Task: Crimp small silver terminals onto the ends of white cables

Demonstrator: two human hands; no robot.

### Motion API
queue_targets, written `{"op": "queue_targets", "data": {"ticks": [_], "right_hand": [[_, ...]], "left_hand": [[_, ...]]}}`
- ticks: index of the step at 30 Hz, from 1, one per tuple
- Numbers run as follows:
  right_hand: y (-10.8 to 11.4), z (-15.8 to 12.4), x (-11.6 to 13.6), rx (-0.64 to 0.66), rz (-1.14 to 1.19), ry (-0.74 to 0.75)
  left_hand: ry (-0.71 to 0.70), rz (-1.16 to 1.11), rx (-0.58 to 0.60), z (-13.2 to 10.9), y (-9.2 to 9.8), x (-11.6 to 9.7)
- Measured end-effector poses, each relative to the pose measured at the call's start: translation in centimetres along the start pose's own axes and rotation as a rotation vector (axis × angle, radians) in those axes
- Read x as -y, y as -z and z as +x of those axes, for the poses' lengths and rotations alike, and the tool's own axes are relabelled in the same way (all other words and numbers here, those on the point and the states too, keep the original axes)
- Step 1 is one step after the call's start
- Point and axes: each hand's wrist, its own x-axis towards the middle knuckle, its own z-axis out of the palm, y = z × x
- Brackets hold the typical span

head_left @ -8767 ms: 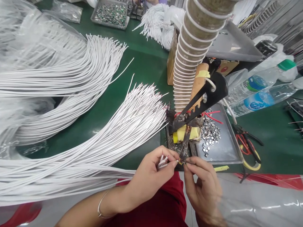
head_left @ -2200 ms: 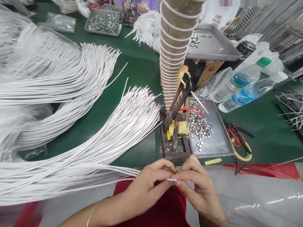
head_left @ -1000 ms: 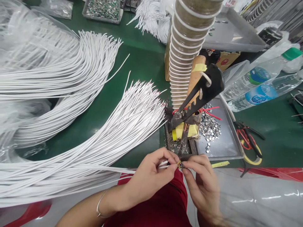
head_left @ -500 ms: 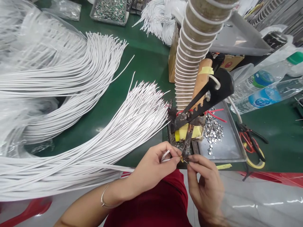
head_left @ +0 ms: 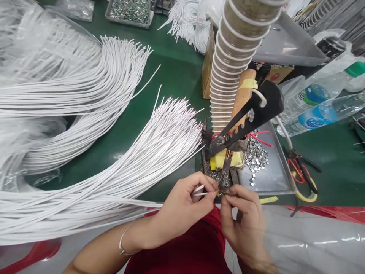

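Note:
My left hand point(head_left: 186, 209) is closed in a pinch on white wires point(head_left: 200, 194), whose ends reach the lower tip of a dark, soot-stained soldering iron point(head_left: 225, 173). On the other side of that tip, my right hand point(head_left: 243, 217) has thumb and forefinger pressed together; the tiny thing between them is too small to name. Both sets of fingertips almost meet there. The iron's wooden handle point(head_left: 242, 95) leans in a black metal holder point(head_left: 251, 114). A thick bundle of white wires point(head_left: 159, 152) lies left of my hands, several ends reddish.
A metal tray point(head_left: 278, 175) with small shiny metal pieces point(head_left: 256, 156) stands right of the iron. A ribbed hose point(head_left: 236, 64) comes down behind it. Pliers point(head_left: 305, 167), a roll of yellow tape point(head_left: 310, 197) and plastic bottles point(head_left: 322, 116) lie farther right. More wires point(head_left: 114, 83) fill the left.
My right hand has shifted slightly left, its fingertips closer to the iron's tip and to my left hand. The left hand stays pinched in nearly the same place.

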Motion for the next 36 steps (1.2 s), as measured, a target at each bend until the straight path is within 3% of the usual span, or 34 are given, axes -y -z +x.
{"op": "queue_targets", "data": {"ticks": [6, 10, 14, 18, 22, 31, 36], "right_hand": [[1.3, -0.1, -0.1, 0.009, 0.137, -0.069], [1.9, -0.2, 0.0, 0.112, 0.274, -0.199], [2.0, -0.1, 0.2, 0.220, 0.399, -0.280], [2.2, 0.0, 0.1, 0.230, 0.449, -0.314], [2.7, 0.2, -0.1, 0.268, 0.436, -0.289], [3.2, 0.2, -0.9, 0.310, 0.373, -0.158], [3.5, 0.0, -1.3, 0.325, 0.344, -0.169]], "left_hand": [[0.000, 0.051, -0.003, -0.3, -0.3, 0.9], [0.009, 0.087, 0.046, -0.6, -0.8, 1.4], [-0.099, 0.273, 0.156, -0.7, -0.8, 2.0], [-0.203, 0.343, 0.207, -0.9, -0.4, 1.9], [-0.164, 0.372, 0.279, -1.2, 0.1, 1.5], [-0.072, 0.277, 0.266, -1.1, 0.8, 1.6], [-0.073, 0.315, 0.271, -0.6, 0.8, 1.7]]}}
